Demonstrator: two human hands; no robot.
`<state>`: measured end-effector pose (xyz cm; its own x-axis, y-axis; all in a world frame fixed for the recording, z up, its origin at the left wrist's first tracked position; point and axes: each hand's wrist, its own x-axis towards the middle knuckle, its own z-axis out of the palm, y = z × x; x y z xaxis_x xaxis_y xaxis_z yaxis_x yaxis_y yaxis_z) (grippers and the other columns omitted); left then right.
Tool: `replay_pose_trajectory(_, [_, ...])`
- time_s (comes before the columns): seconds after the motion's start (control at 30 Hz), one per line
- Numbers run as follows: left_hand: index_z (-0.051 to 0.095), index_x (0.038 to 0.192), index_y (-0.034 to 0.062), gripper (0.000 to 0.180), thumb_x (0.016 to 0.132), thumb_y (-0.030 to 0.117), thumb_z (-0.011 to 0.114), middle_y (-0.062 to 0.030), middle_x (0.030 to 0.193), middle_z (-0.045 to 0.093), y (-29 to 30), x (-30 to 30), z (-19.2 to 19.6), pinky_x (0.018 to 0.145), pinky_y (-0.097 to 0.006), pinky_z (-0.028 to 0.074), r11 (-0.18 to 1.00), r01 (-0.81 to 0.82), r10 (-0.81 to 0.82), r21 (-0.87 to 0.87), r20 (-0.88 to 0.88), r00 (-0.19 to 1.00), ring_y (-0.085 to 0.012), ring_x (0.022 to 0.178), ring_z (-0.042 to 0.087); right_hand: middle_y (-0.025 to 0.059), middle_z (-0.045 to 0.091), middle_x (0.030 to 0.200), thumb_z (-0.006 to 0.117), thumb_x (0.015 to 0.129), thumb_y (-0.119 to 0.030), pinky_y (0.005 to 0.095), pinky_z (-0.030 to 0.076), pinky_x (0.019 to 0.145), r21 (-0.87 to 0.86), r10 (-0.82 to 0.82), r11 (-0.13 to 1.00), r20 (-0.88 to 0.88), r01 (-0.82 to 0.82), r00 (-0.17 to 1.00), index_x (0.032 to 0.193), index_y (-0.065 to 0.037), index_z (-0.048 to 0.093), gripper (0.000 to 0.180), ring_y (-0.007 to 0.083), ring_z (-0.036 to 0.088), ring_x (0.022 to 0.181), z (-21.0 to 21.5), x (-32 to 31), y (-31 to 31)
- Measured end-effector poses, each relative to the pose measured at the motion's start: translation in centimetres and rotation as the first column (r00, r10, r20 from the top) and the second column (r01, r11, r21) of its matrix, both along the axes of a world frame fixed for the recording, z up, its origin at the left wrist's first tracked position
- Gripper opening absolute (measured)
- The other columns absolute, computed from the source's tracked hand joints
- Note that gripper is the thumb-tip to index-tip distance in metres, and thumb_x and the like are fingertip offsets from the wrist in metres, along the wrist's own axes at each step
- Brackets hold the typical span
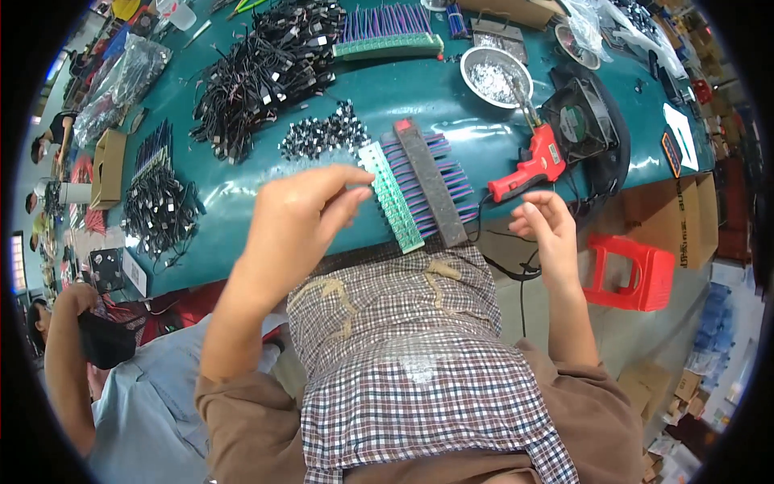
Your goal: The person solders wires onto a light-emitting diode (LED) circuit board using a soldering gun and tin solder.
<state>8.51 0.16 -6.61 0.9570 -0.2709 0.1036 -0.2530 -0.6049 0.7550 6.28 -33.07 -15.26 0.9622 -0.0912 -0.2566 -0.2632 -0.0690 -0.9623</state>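
My left hand (300,211) is at the left edge of a green circuit-board strip (393,198), thumb and forefinger pinched together. Anything between those fingertips is too small to make out. Rows of purple and blue wires (459,192) stick out from the strip's right side, and a dark grey bar (431,184) with a red end lies across them. To the right, my right hand (550,230) hovers off the table edge with its fingers loosely curled and apart, holding nothing visible. Nearest to it lies a red soldering gun (532,165), its tip resting on a metal bowl (498,77).
Small black connectors (324,133) lie in a pile beyond my left hand. Bundled black cables (266,68), another wired board strip (389,44) and a black fan (582,121) stand farther back. A red stool (633,274) is at right; a co-worker's arm (68,363) is at left.
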Motion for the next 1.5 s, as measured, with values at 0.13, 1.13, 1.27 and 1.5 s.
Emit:
replay_pose_trajectory(0.13, [0.07,0.108,0.0009,0.017,0.093,0.002,0.063,-0.0107,0.085,0.073,0.4,-3.3,-5.2,0.064,-0.027,0.057,0.964,-0.225,0.18,-0.144,-0.274,0.945,-0.015,0.072,0.072,0.0027,0.062,0.09,0.071,0.09,-0.007,0.0237,0.05,0.061,-0.296,0.093,0.955,0.242,-0.018,0.966,0.113,-0.001,0.06,0.027,0.0071,0.06,0.07,-0.2,0.3,3.8])
replay_pose_trajectory(1.13, [0.069,0.103,0.0069,0.017,0.087,0.004,0.069,-0.0108,0.095,0.068,12.0,2.7,-10.9,0.07,-0.037,0.053,0.772,-0.609,0.547,0.181,0.299,0.782,-0.0259,0.082,0.069,0.0157,0.061,0.125,0.067,0.096,-0.03,0.0365,0.05,0.099,0.399,-0.318,0.828,-0.246,0.395,0.916,0.13,0.001,0.052,0.049,0.026,0.061,0.117,-1.3,2.6,-2.4])
replay_pose_trajectory(1.27, [0.07,0.101,0.0079,0.017,0.085,0.011,0.074,-0.01,0.095,0.066,13.9,5.4,-11.2,0.071,-0.037,0.052,0.715,-0.667,0.594,0.208,0.321,0.737,-0.0261,0.086,0.067,0.0154,0.059,0.127,0.064,0.098,-0.018,0.0366,0.049,0.104,0.484,-0.4,0.74,-0.242,0.467,0.884,0.132,0.004,0.05,0.043,0.0238,0.059,0.119,-2.1,3.1,-3.4])
replay_pose_trajectory(1.5, [0.069,0.091,0.0054,0.024,0.076,0.017,0.084,-0.0102,0.104,0.06,14.3,8.1,-13.0,0.083,-0.041,0.049,0.648,-0.74,0.575,0.179,0.523,0.629,-0.0293,0.097,0.059,0.0179,0.054,0.136,0.062,0.096,-0.009,0.0353,0.045,0.107,0.601,-0.333,0.707,-0.182,0.373,0.925,0.139,0.007,0.041,0.05,0.0224,0.058,0.119,-0.4,1.6,-2.7])
